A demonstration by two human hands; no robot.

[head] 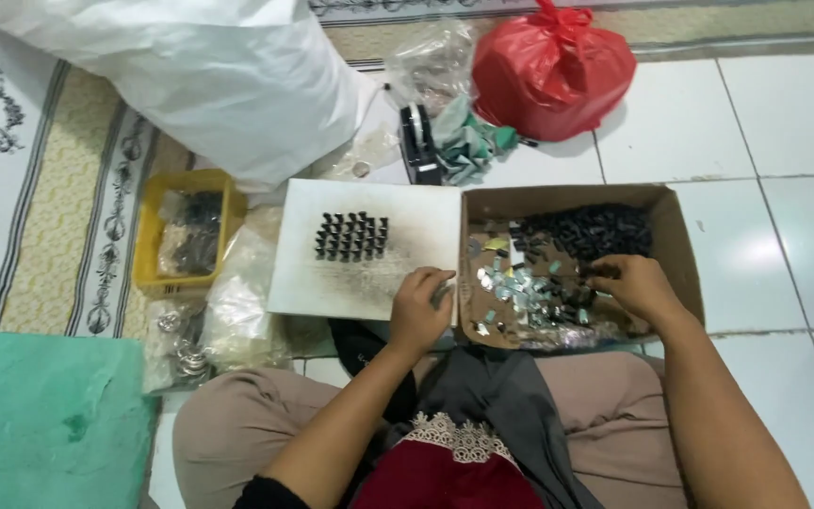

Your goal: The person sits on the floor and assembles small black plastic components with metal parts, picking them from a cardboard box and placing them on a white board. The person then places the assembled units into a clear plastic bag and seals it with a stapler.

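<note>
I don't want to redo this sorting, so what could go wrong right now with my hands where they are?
1. The left hand rests on the edge of the white board; a nudge might topple the upright black pieces standing in rows.
2. The right hand digs in the box, where shiny bits lie mixed with black parts; you could grab the wrong kind.
3. The shiny bits may have sharp edges.

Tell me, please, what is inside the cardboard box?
The cardboard box holds small black pieces and small shiny pieces; the right hand covers some.
</note>
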